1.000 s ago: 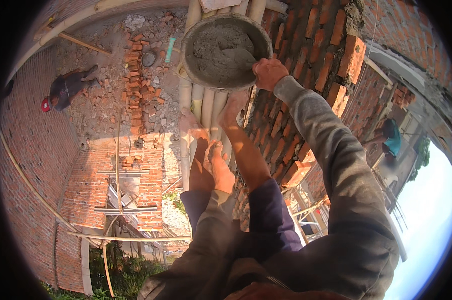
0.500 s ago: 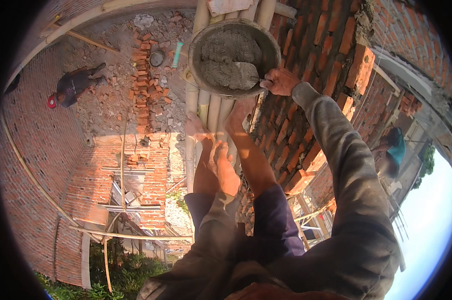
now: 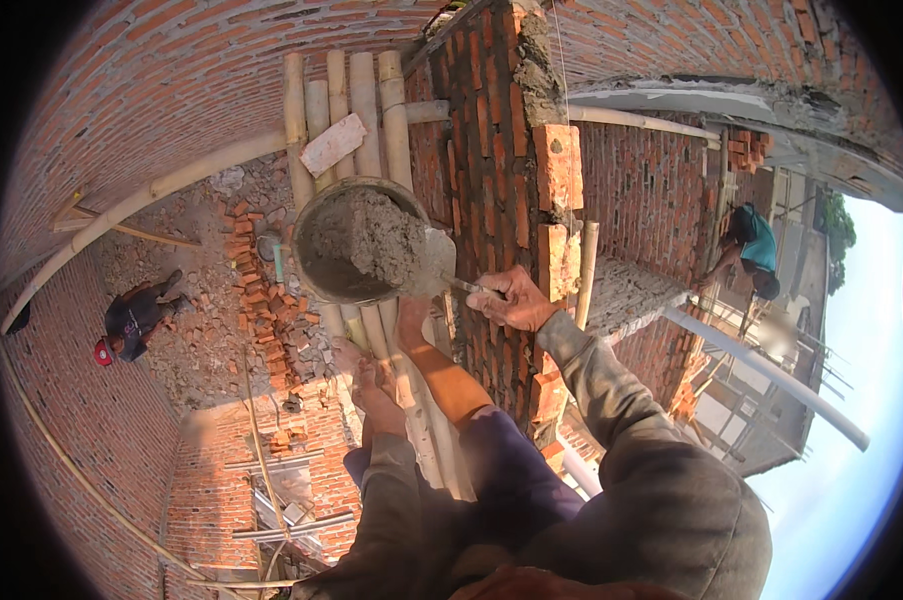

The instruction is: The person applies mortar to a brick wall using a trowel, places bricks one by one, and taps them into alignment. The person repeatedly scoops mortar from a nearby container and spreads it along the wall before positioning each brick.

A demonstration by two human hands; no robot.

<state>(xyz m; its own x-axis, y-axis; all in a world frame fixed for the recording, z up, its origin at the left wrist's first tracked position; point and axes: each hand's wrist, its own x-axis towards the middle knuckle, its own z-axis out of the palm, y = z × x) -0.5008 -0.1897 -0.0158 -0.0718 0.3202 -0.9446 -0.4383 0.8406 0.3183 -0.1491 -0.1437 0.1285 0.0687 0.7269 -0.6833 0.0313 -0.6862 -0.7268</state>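
Observation:
My right hand point(image 3: 511, 300) is closed on the handle of a trowel point(image 3: 433, 258), whose mortar-covered blade is at the right rim of a round bucket point(image 3: 313, 260) of wet grey mortar. The bucket stands on bamboo poles point(image 3: 393, 110) beside a pale brick piece point(image 3: 333, 143). My left hand point(image 3: 376, 392) hangs by my left leg, fingers loose and apparently holding nothing. My bare right foot point(image 3: 411, 320) rests on the poles below the bucket. Just right of them runs a brick wall point(image 3: 486, 150) with wet mortar in its joints.
Below at the left a person in a red cap point(image 3: 136, 320) is among rubble beside a row of bricks point(image 3: 256, 300). A person in teal point(image 3: 751, 245) is at the far right. A curved bamboo pole point(image 3: 196, 170), a taut string and a white pipe point(image 3: 771, 375) cross the space.
My view has swung up and rightward, showing more wall and poles. My right hand has drawn the trowel, loaded with mortar, from inside the bucket to its right rim.

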